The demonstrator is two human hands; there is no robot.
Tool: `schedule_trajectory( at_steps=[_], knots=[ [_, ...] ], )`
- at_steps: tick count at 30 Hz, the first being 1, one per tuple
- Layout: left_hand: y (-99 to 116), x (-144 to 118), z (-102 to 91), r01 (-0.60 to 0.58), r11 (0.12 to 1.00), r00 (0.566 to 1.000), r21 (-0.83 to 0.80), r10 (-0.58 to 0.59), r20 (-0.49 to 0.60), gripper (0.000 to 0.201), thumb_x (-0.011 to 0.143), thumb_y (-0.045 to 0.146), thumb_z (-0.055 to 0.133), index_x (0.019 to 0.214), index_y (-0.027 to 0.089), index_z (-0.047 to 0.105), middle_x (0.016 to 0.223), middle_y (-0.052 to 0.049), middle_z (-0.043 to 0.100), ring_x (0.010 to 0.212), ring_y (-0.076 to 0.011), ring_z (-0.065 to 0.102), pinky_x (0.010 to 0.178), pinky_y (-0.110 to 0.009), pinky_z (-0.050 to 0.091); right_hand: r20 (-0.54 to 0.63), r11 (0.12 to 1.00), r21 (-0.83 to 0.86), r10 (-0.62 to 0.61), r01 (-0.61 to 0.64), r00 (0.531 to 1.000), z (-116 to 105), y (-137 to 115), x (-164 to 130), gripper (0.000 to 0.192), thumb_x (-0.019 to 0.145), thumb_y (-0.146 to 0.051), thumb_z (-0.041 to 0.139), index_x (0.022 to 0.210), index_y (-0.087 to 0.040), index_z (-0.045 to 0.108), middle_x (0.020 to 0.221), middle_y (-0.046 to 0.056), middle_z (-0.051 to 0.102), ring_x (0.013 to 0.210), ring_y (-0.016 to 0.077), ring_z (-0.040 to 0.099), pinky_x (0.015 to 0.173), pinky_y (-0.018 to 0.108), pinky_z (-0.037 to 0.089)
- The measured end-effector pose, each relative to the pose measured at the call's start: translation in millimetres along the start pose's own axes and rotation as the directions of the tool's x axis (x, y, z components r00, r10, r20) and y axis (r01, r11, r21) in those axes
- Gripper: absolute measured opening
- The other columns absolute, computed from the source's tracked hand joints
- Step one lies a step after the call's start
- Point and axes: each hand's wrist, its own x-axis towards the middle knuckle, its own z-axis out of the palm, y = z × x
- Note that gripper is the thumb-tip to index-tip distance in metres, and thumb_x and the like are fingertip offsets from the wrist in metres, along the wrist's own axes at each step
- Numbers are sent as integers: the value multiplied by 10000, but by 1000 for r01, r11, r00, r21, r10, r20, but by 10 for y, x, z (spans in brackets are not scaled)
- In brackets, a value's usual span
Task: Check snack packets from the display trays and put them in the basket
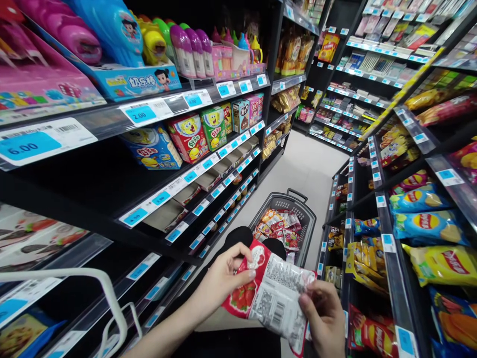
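From the head camera, both hands meet low in the middle of a shop aisle, each clamped on the same snack packet (270,298). The left hand (223,278) pinches the packet's upper left edge, thumb lying across the red part with the strawberry print. The right hand (326,318) grips the lower right corner, thumb on the silver back where a barcode and a square code show. The packet is held tilted, its printed back turned up toward the camera, above the floor and clear of the shelves.

Just beyond the packet stands a grey shopping basket (298,211) on the pale floor (298,164), its handle raised at the far side, and inside it lie more small red and white packets (278,228).

On the left, black shelves (93,189) with blue price tags carry boxed sweets (188,136) with a yellow cartoon figure, and bright plastic toys (182,47) sit on the row above. On the right, shelves hold crisp bags (428,226) in blue and yellow. A white wire frame (108,298) crosses the lower left corner
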Motion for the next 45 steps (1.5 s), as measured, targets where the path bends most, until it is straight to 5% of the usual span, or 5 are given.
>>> schedule_trajectory(
  at_steps=[9,19,31,37,45],
  knots=[
    [92,-48,-142,223,917,949,-330,-128,288,407,578,96,654,968,100,772,973,-145,774,874,-239,711,812,-298,514,152,958,236,129,-163,980,-151,24,-97,443,628,-572,782,920,-239,781,908,105,759,820,291,721,691,354,562],
    [130,-25,-110,57,844,995,534,-90,36,450,802,449,610,475,152,523,378,53,461,383,-68,368,432,-196,254,-59,976,-212,40,-52,997,-134,-49,-43,360,758,-465,705,555,-174,649,511,-15,543,474,108,473,489,215,378],
    [162,26,-123,88,901,966,425,-181,182,467,774,542,597,503,174,499,382,79,328,389,-66,213,427,-225,129,144,891,162,403,-424,904,-171,99,-82,450,730,-528,706,558,-172,492,547,-25,450,540,104,379,492,204,300],
    [7,-4,50,-50,720,991,692,121,-54,260,891,395,509,1003,182,607,816,-33,644,751,-201,577,715,-289,428,-16,964,-252,-91,84,996,-6,-66,-109,377,892,-407,566,586,-200,493,522,-34,452,477,111,419,487,236,307],
    [-366,-94,186,-19,1000,910,-18,25,414,900,698,545,752,1435,181,384,1435,-161,487,1293,-350,456,1103,-469,315,469,542,-334,-614,771,635,411,-278,-102,171,891,-145,443,875,-169,612,608,44,581,541,187,488,509,321,356]
  ],
)
